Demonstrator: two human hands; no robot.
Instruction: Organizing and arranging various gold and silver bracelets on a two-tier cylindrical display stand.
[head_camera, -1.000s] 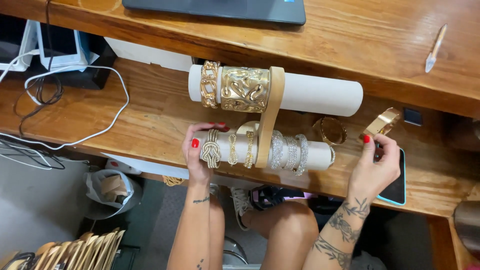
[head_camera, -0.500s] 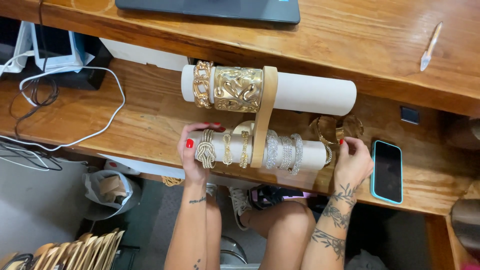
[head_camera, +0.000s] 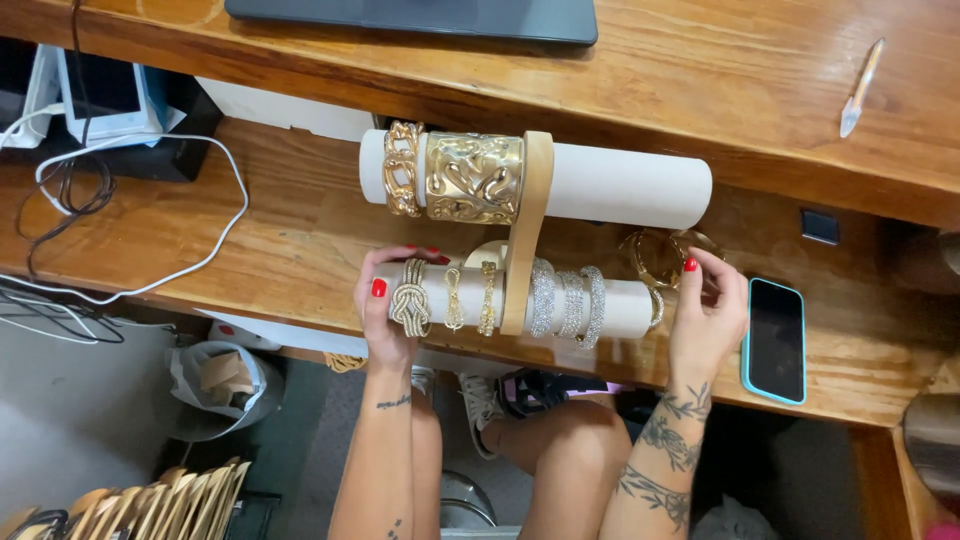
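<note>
A two-tier bracelet display stand sits on the lower wooden shelf, its tan upright joining two pale padded rolls. The left hand is closed around the left end of the near roll, thumb on the near side and fingers curled over the far side. On that roll, left of the upright, hang a gold knot bracelet, touching the hand, and two thin gold bangles; right of the upright sit three silver rhinestone bracelets.

The right hand is at the roll's right end, its fingers pinching a gold bangle just beyond that end.

The far roll carries a gold chain-link bracelet and a wide hammered gold cuff, side by side and touching.

A phone in a teal case lies face up just right of the right hand. Below the shelf at near left, a bin lined with a plastic bag holds crumpled brown paper.
</note>
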